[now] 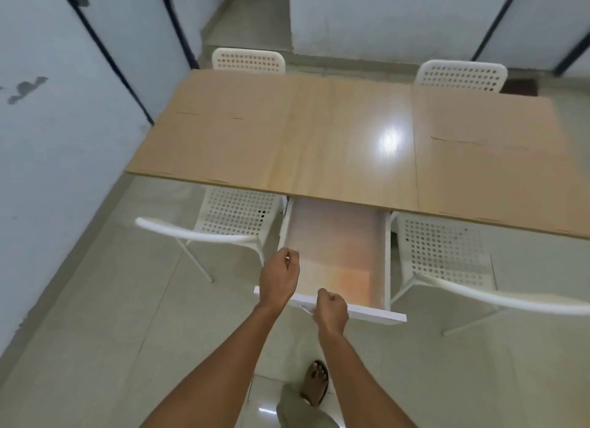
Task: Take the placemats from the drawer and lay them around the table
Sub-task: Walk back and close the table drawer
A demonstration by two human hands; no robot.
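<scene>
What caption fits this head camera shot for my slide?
Both hands, left hand and right hand, at the front of the open white drawer under a wooden table.

One counter (351, 140), one open drawer (338, 312), four white chairs (249, 60), two grips (277, 280), one sandalled foot (316, 381).
</scene>
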